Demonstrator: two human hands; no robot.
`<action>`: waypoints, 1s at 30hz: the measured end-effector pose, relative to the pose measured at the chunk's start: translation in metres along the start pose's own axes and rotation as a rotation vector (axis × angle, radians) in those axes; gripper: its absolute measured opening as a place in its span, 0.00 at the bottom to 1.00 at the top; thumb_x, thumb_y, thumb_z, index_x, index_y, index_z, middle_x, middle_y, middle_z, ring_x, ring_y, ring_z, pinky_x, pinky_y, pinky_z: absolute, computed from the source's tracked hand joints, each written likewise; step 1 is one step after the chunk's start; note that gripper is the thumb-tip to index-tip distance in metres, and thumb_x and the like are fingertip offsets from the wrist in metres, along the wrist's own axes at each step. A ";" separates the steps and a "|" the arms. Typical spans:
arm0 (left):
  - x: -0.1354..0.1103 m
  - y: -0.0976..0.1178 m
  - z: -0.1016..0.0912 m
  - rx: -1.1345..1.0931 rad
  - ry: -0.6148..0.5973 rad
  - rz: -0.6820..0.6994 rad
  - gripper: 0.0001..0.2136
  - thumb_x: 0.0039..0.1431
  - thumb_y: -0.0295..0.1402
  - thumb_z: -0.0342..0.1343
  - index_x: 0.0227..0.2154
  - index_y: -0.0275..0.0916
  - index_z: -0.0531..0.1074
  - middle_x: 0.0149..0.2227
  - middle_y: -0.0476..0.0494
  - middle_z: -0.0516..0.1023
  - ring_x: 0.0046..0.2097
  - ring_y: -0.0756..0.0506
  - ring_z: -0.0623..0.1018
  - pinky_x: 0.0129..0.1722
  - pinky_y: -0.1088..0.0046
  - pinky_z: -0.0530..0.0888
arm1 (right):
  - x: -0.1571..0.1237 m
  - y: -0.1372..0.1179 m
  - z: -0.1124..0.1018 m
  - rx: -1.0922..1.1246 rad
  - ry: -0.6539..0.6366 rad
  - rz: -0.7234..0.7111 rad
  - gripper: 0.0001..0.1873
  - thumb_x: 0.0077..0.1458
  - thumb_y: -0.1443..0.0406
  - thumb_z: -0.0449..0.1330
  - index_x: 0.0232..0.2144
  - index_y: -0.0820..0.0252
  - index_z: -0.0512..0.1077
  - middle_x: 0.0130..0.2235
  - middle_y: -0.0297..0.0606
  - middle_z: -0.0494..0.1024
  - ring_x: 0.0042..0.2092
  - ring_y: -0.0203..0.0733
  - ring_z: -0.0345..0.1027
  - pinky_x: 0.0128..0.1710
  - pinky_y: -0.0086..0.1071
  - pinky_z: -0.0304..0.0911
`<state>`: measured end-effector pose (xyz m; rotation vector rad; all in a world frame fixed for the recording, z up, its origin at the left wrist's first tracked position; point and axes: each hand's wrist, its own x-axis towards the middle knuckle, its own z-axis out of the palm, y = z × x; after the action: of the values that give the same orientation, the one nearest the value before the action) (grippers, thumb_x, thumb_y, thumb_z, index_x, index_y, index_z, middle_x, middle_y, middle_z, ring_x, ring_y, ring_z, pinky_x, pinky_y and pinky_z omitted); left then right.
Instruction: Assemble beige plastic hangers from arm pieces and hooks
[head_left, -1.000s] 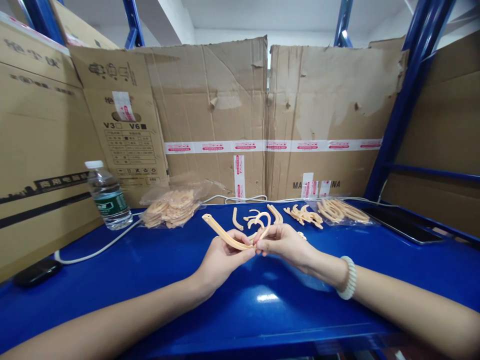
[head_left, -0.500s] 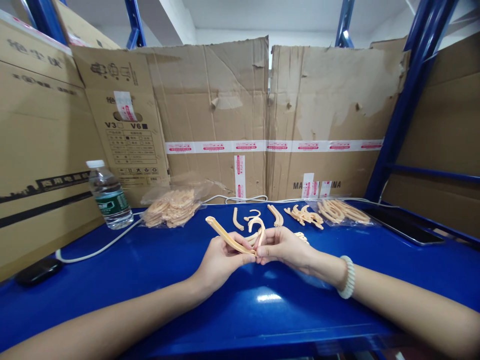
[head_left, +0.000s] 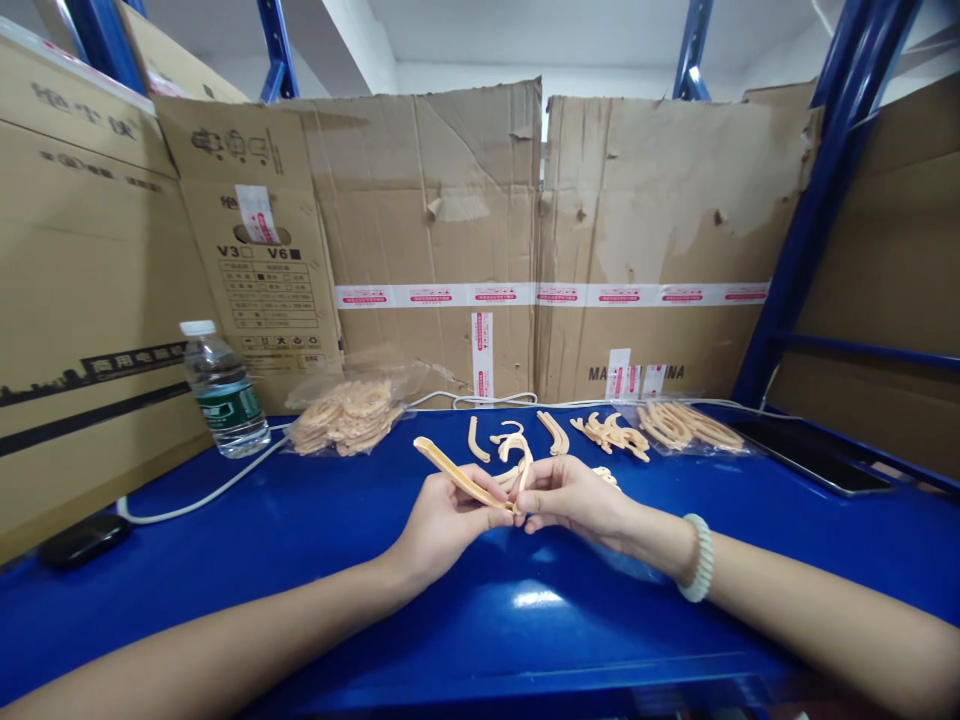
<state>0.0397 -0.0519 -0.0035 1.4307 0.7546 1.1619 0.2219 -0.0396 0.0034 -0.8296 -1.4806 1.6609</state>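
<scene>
My left hand (head_left: 457, 515) is closed on a long beige plastic hanger arm (head_left: 442, 464), which slants up to the left with its grooved side showing. A curved beige hanger hook (head_left: 523, 452) rises from the fingers of my right hand (head_left: 559, 492), pinched near its lower end. The two parts meet between my fingertips; the fingers cover the joint, so I cannot tell whether they are locked together. Behind the hands lie a loose hanger arm (head_left: 477, 440), another hook (head_left: 513, 427), a pair of arms (head_left: 555, 434) and a pile of hooks (head_left: 613, 436).
Clear bags of beige parts lie at the back left (head_left: 346, 415) and back right (head_left: 690, 424). A water bottle (head_left: 225, 395) and black case (head_left: 84, 541) stand left; a phone (head_left: 810, 457) lies right. Cardboard (head_left: 435, 230) walls the back of the blue table (head_left: 420, 640).
The hanger arm in my left hand has turned slightly, showing more of its groove. Both hands stay together in nearly the same place; the view has shifted a little.
</scene>
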 end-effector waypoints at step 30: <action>-0.003 0.000 0.005 0.030 0.045 -0.062 0.09 0.38 0.28 0.68 0.23 0.36 0.74 0.25 0.47 0.81 0.32 0.44 0.80 0.37 0.69 0.75 | -0.008 0.001 0.019 0.009 0.145 -0.097 0.20 0.34 0.60 0.73 0.22 0.63 0.67 0.29 0.35 0.76 0.25 0.30 0.67 0.21 0.22 0.63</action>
<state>0.0436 -0.0565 -0.0044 1.4004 0.8451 1.1423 0.2092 -0.0559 0.0046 -0.8421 -1.3905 1.5029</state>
